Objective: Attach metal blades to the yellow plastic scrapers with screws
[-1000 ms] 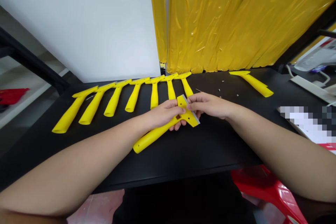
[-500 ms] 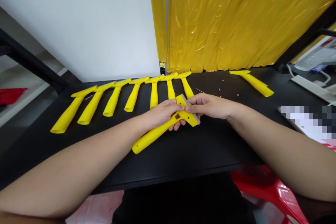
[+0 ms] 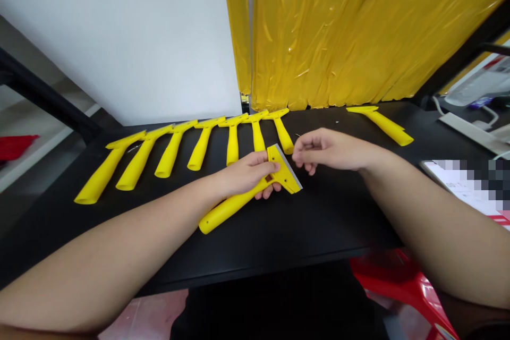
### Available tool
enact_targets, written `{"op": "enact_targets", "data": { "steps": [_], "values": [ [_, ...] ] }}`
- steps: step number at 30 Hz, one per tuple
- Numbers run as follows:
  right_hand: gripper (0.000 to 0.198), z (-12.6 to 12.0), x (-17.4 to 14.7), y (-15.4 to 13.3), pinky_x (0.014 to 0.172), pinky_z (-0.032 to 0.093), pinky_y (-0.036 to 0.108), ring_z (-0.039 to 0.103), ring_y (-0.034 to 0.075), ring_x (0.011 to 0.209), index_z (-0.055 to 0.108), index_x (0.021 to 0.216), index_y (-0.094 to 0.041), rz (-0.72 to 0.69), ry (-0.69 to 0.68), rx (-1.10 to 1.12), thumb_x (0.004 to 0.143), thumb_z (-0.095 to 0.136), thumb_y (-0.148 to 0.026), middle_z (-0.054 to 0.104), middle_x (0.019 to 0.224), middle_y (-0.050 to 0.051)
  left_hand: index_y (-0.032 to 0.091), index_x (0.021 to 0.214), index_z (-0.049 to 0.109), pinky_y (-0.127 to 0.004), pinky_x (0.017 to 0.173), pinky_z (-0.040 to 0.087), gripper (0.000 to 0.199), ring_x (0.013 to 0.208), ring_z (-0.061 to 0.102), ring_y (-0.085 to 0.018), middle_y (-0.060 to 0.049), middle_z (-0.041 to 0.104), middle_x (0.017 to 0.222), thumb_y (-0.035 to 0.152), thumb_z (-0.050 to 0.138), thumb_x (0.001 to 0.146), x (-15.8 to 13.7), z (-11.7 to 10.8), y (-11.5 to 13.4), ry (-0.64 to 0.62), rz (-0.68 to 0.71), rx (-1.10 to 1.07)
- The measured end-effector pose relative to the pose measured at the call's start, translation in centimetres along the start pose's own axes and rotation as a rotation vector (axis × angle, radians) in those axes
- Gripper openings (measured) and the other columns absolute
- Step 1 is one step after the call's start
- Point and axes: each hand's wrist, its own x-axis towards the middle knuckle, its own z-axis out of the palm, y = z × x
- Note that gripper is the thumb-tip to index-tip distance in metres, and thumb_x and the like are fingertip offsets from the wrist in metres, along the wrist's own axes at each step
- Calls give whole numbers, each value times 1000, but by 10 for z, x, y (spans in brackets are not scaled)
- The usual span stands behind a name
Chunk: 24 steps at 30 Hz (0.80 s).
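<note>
Gripping a smooth, flare-headed yellow scraper, probably plastic, is the left hand.

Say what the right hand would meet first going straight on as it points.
Likely the blade of the scraper in the left hand, just ahead of the right hand, though depth is unclear.

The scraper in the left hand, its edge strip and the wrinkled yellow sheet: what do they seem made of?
Scraper: probably moulded plastic, smooth and satin, given its even colour and neat holes.
Edge strip: likely metal, looking thin, straight and grey; finish unclear.
Wrinkled yellow sheet: apparently plastic film, glossy, with creases and highlights.
</note>
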Motion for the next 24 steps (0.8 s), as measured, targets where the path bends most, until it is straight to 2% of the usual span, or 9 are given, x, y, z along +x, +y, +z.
{"op": "enact_targets", "data": {
  "steps": [4, 7, 10, 14, 19, 24],
  "values": [
    [20, -42, -14, 3, 61, 58, 26, 69, 14, 64, 71, 88, -17, 68, 422, -235, 94, 76, -35, 74, 79, 6, 14, 87, 64, -17, 40, 49, 24, 47, 62, -10, -4, 71, 73, 22, 48, 103, -1, -1, 3, 9, -51, 6],
    [17, -79, -23, 18, 62, 58, 26, 70, 15, 67, 70, 89, -14, 237, 655, -426, 99, 69, -28, 76, 88, 11, 13, 85, 65, -18, 40, 49, 28, 48, 62, -10, -6, 72, 72, 23, 47, 104, -1, -2, 3, 23, -57, -2],
    [10, -106, -28, 33, 67, 60, 24, 72, 15, 71, 70, 96, -10, 415, 654, -464, 99, 63, -16, 78, 98, 16, 14, 81, 64, -18, 40, 48, 30, 46, 61, -10, -7, 72, 69, 26, 48, 104, 0, -3, 2, 29, -69, 1],
    [8, -114, -29, 45, 67, 60, 26, 71, 15, 68, 70, 96, -7, 590, 547, -454, 95, 62, -8, 76, 91, 17, 15, 79, 60, -18, 39, 47, 30, 46, 62, -11, -7, 72, 68, 28, 49, 104, 1, -4, 1, 43, -77, -14],
    [2, -112, -25, 52, 66, 61, 30, 69, 16, 63, 69, 91, -7, 669, 477, -447, 89, 68, -6, 74, 80, 15, 13, 81, 62, -18, 39, 47, 29, 46, 61, -11, -7, 71, 69, 22, 45, 104, 1, -2, 3, 44, -92, 0],
    [12, -114, -18, 59, 71, 59, 30, 72, 17, 65, 70, 88, -12, 655, 436, -504, 81, 72, -2, 75, 80, 10, 13, 89, 64, -19, 41, 48, 24, 49, 62, -11, -7, 73, 75, 21, 46, 102, 1, -4, 2, 36, -75, 3]
  ]
}}
